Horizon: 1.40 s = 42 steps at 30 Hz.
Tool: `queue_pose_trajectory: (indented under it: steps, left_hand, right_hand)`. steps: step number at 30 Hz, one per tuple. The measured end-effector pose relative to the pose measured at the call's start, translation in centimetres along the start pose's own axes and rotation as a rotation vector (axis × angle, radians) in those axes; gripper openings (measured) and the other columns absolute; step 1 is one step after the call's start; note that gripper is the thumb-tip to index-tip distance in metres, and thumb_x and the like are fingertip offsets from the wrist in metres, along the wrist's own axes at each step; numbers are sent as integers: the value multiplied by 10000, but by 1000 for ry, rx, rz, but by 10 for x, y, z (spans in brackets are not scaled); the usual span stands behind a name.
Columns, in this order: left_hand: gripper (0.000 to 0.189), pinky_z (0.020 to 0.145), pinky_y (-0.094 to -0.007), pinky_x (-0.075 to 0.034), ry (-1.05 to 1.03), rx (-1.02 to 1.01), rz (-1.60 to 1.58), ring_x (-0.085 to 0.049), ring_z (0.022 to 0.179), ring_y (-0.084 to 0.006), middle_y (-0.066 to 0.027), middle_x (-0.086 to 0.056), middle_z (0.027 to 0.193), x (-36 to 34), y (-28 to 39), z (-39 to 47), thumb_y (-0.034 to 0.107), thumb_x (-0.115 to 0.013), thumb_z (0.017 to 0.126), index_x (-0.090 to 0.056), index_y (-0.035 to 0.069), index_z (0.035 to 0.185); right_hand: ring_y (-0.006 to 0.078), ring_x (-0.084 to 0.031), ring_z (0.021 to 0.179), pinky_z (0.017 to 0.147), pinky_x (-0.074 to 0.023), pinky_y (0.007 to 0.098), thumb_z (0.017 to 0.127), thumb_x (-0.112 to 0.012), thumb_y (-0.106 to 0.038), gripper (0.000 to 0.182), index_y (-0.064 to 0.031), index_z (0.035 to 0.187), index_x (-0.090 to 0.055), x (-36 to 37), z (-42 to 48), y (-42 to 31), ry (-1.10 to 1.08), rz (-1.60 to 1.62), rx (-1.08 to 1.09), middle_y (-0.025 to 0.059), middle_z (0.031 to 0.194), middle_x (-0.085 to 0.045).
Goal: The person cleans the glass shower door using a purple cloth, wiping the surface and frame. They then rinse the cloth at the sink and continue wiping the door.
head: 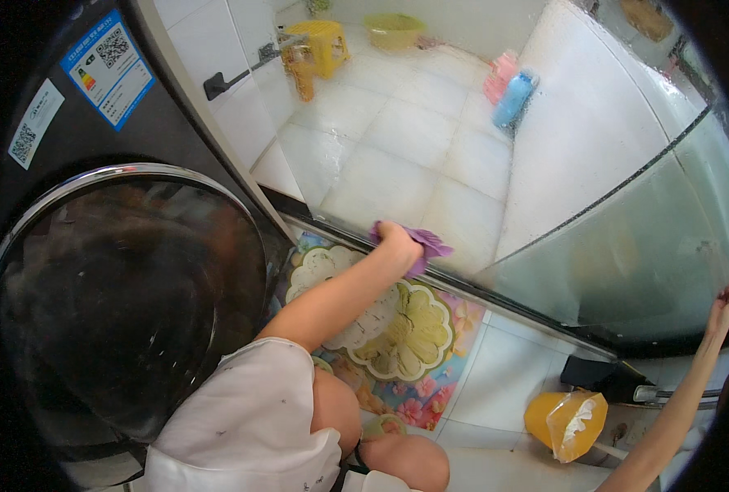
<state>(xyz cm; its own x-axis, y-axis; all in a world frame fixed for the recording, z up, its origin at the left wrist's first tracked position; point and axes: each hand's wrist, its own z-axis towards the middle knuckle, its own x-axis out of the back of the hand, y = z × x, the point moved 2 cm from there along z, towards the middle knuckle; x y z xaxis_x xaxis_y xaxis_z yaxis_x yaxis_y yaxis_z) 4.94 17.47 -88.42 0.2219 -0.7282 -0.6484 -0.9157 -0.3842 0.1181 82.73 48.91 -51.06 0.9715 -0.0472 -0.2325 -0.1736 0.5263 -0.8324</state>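
Observation:
My left hand (pixel 399 245) is closed around a crumpled purple cloth (pixel 427 242). The cloth lies against the lower part of a wet, clear glass shower panel (pixel 364 178), just above its dark bottom rail (pixel 493 294). Far to the right, my right hand (pixel 722 310) reaches up to the far edge of the glass. Its fingertips are small and partly hidden there, so their grip is unclear. Below my left forearm lies a flower-patterned floor mat (pixel 422 403).
A front-loading washing machine (pixel 118 307) stands at the left. Behind the glass are a yellow plastic stool (pixel 324 49), a green basin (pixel 394 31), a blue bottle (pixel 513 98) and a pink container (pixel 499 77). A yellow bin (pixel 539 421) with a bag stands at lower right.

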Motion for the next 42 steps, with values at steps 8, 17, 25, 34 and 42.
queue_pose_trajectory:
  steps: [8, 17, 25, 34, 42]
  left_hand:
    - [469, 947, -587, -345, -39, 504, -6, -463, 1107, -336, -174, -463, 1258, -3, -140, -33, 341, -213, 927, -450, 56, 1215]
    - [359, 884, -418, -450, 104, 149, 57, -532, 1023, -254, -122, -548, 1178, -1, 26, -30, 282, -389, 929, -517, 31, 1152]
    - [622, 1072, -419, -199, 80, -919, 617, -283, 1261, -317, -232, -209, 1394, -8, 58, -56, 448, -323, 948, -228, -37, 1326]
    - [859, 1043, -570, -106, -495, -1697, 1527, -171, 1228, -540, -384, -173, 1312, 52, -22, -13, 372, -480, 888, 18, -155, 1349]
    - [861, 1074, -568, -162, -1038, -927, 2474, -254, 1297, -454, -360, -323, 1323, 44, -76, -15, 608, -385, 870, -276, -93, 1358]
  right_hand:
    - [129, -451, 821, 766, -374, 267, 981, -450, -232, 163, -90, 1029, -514, -74, -39, -8, 25, 26, -8, -4, 933, -500]
    - [125, -453, 827, 730, -368, 255, 974, -462, -262, 160, -111, 1024, -488, -88, -55, -18, -56, -45, 9, -5, 944, -499]
    - [113, -517, 884, 739, -389, 252, 957, -493, -284, 181, -139, 1061, -519, -114, -70, -14, 41, 1, 23, -26, 964, -559]
    - [82, -523, 865, 719, -367, 249, 946, -502, -338, 190, -164, 989, -566, -155, -91, -24, 133, -2, 3, -60, 921, -575]
    - [75, -529, 859, 729, -359, 246, 944, -508, -337, 182, -175, 990, -577, -185, -111, -31, 173, 26, 6, -80, 902, -593]
